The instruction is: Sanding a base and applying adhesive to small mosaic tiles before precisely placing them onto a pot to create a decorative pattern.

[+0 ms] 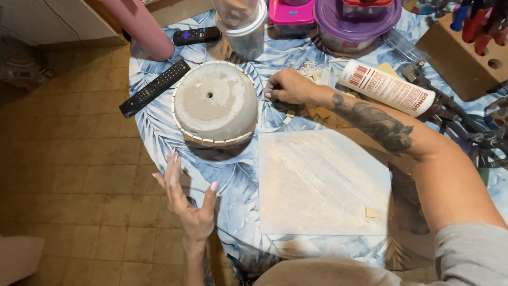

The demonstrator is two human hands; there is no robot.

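A grey concrete pot (215,101) stands upside down on the table, a drain hole in its base and a row of small tan tiles around its lower rim. My right hand (286,86) reaches across the table just right of the pot, fingers pinched over small tan tile pieces (289,116) lying there; whether one is held I cannot tell. My left hand (186,200) hovers open at the table's near-left edge, below the pot, holding nothing.
A pale square board (323,180) lies near me with one tile chip on it. A white glue tube (386,87), two black remotes (154,87), a pink cylinder (138,24), lidded containers (357,21) and a wooden tool block (465,47) crowd the back. Floor lies left.
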